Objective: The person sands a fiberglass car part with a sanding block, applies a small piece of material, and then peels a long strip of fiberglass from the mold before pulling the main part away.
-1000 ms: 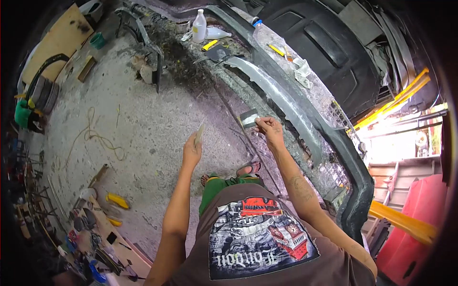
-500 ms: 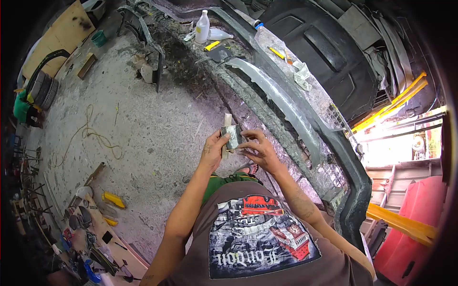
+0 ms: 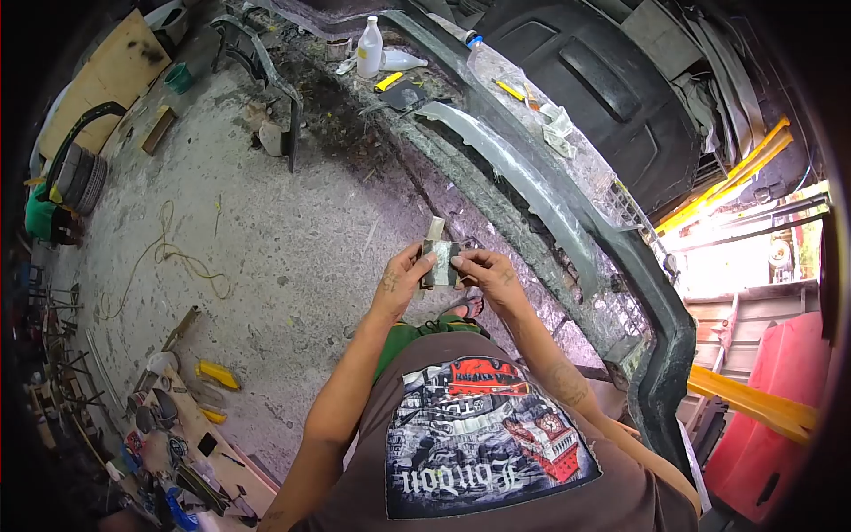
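Observation:
My left hand (image 3: 402, 278) is closed on the left edge of a small dark sheet, which looks like sandpaper (image 3: 441, 266), with a pale, dusty middle. My right hand (image 3: 496, 278) pinches its right edge between thumb and fingers. Behind the sheet, a pale flat stick (image 3: 437, 227) pokes out at the top; the rest of it is hidden. Both hands are in front of my body, above the floor. To their right is a long grey curved strip (image 3: 523, 184), apart from them.
A long dark bumper-like part (image 3: 658, 332) curves along the right. White bottles (image 3: 370, 51) and a yellow-handled tool (image 3: 388, 82) are beyond the strip. A yellow cord (image 3: 167, 248) lies on the concrete floor (image 3: 292, 230). Tools clutter a board (image 3: 232, 474) at lower left.
My right hand has closed in on the sheet's right edge, its fingers less spread than before. The sheet and stick have shifted slightly right and turned a little.

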Available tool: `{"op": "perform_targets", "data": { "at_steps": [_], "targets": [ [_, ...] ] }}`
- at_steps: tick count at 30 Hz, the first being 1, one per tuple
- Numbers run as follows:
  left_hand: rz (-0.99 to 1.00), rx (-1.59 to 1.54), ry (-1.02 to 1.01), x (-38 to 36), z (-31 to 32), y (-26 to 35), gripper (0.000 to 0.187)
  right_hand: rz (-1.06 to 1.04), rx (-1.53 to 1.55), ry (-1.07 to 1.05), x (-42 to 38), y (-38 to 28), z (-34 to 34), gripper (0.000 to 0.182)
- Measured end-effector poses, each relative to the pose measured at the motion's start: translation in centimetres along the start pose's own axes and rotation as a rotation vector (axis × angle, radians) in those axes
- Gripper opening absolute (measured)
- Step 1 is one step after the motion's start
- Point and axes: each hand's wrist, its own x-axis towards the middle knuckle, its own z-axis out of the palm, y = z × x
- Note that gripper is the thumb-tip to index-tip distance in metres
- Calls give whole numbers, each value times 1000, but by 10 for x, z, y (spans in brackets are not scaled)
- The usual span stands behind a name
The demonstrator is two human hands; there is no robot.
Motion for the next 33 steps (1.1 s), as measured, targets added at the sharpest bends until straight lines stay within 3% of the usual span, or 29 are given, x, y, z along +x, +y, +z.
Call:
{"op": "perform_targets", "data": {
  "at_steps": [8,16,19,21,24,30,31,33],
  "targets": [
    [-18,85,73,-9,-6,-3,36,-26,-33,160,3,-7,-3,28],
    [-25,155,72,-6,2,-6,36,-29,33,91,5,-11,-3,31],
    [-71,224,102,-6,2,-11,44,-64,-21,125,8,-12,-6,31],
    [498,789,300,-1,5,-20,54,-88,-77,163,11,-13,-8,31],
    [525,835,241,-15,28,12,64,-152,-240,271,14,-16,-7,31],
    [585,868,239,6,16,-7,54,-219,-172,102,15,-24,15,35],
    [585,869,233,6,13,-7,54,-207,-226,128,17,-23,10,37],
    [45,274,211,3,9,-7,43,-255,-281,183,22,-20,3,38]
  ]
}}
